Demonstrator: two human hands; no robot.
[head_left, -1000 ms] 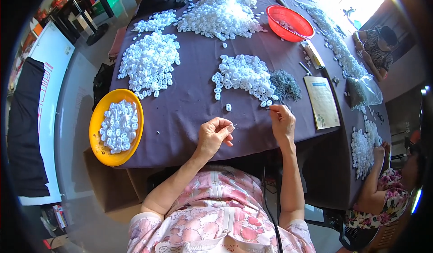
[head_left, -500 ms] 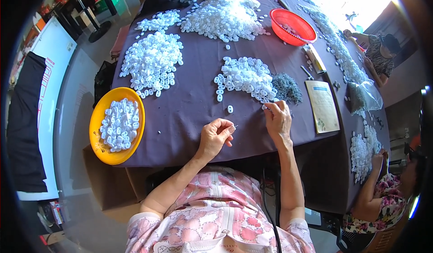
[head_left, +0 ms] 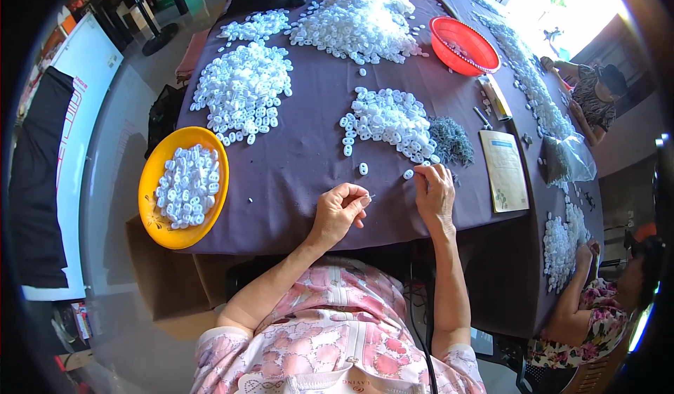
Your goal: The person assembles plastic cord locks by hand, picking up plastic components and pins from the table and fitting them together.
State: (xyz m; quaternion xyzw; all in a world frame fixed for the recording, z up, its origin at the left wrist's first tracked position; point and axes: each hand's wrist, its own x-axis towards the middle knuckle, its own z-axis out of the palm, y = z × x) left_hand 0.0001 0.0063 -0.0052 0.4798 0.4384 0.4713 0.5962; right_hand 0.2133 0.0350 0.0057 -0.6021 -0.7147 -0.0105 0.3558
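One white piece [head_left: 408,174] now lies just off the near edge of the small heap [head_left: 391,121], beside the right hand [head_left: 435,196]; earlier it sat closer in. So it's singled out. I can't tell whether those fingers grip anything. Short of the heap, the left hand [head_left: 340,211] stays pinched on a tiny pale bit [head_left: 372,196].

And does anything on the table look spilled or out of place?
Maybe a little: one tiny white speck lies alone on the dark tablecloth, right of the yellow bowl, away from the white piles.
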